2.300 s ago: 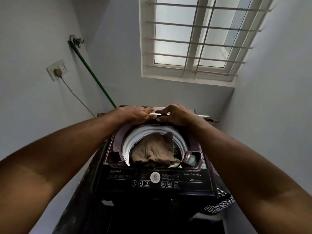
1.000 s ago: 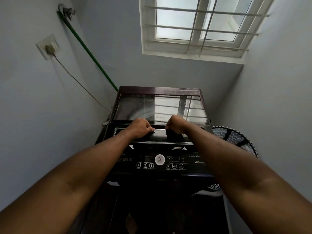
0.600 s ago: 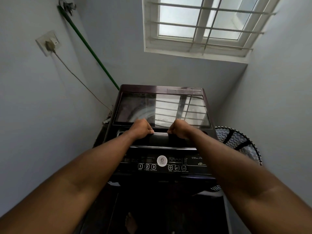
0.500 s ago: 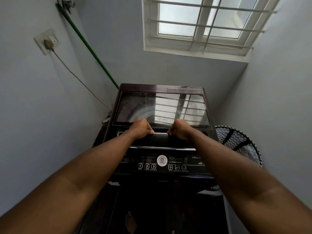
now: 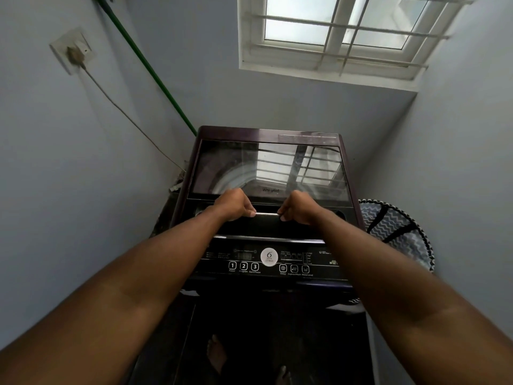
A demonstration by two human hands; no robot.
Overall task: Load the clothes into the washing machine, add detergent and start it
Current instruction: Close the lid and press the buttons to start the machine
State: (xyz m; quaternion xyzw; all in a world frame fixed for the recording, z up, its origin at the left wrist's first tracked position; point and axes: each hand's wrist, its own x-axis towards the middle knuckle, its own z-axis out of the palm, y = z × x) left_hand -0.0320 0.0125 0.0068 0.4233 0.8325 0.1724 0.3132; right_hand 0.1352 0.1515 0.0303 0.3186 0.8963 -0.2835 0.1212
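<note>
- The left hand [image 5: 232, 204] is curled over the near edge of the lid [image 5: 269, 169], fingers wrapped round its pale handle strip [image 5: 267, 214]; the right hand [image 5: 297, 207] grasps the same strip just to the right, a short stretch of it bare between them.
- The lid lies nearly flat over the washing machine [image 5: 266, 207], which stands at the far end of the narrow room between the two walls. Whether it is fully seated I cannot tell.
- Handling, as I judge it: the lid is a stiff glass panel in a dark frame, hinged at the far edge, moderately heavy and fragile if dropped. The glossy glass would be slippery, so the handle strip at the near edge is the sound place to hold, with both hands spread for an even pull.
- The clothes are not clearly visible; only the pale drum rim shows faintly through the glass, under the window's reflection.
- Near the hands lies the control panel [image 5: 270, 262], with numbered buttons on the left; the Start/Pause button [image 5: 254, 266] needs only a light fingertip press.
- A patterned laundry basket [image 5: 399, 234] stands to the right of the machine; a plug sits in the wall socket [image 5: 73, 52] on the left wall.
</note>
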